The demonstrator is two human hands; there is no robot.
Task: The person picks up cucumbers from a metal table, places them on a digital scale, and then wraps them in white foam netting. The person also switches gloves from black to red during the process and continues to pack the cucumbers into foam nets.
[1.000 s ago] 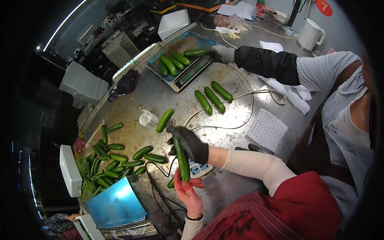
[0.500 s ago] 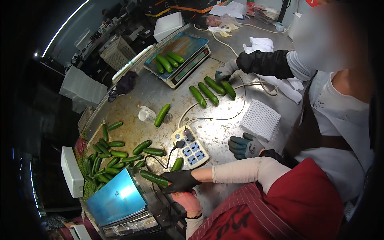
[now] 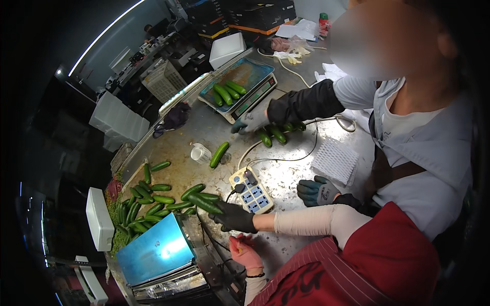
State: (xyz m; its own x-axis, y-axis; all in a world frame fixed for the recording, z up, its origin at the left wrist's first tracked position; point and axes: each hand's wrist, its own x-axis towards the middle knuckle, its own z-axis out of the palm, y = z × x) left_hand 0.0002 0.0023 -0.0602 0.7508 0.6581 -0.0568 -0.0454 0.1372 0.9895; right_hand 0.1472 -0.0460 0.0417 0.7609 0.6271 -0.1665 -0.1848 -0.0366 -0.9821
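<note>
My right hand, in a black glove, grips a dark green cucumber at one end and holds it over other cucumbers. Below it, my left hand, in a pink glove, has loosely curled fingers slightly apart, with nothing visible in them. A heap of cucumbers lies to the left, behind a metal device with a shiny blue plate. Beyond my right hand lies a cream power strip with plugs in it. A single cucumber rests beside a clear plastic cup.
Across the table, a co-worker's gloved hand reaches beside a scale bearing several cucumbers; the other gloved hand rests near white foam netting. Cables cross the metal table. A white foam box stands left.
My right hand has lifted the cucumber up and away from my left hand; the two hands are now apart. The co-worker's far hand has moved left toward the scale. The view has shifted slightly.
</note>
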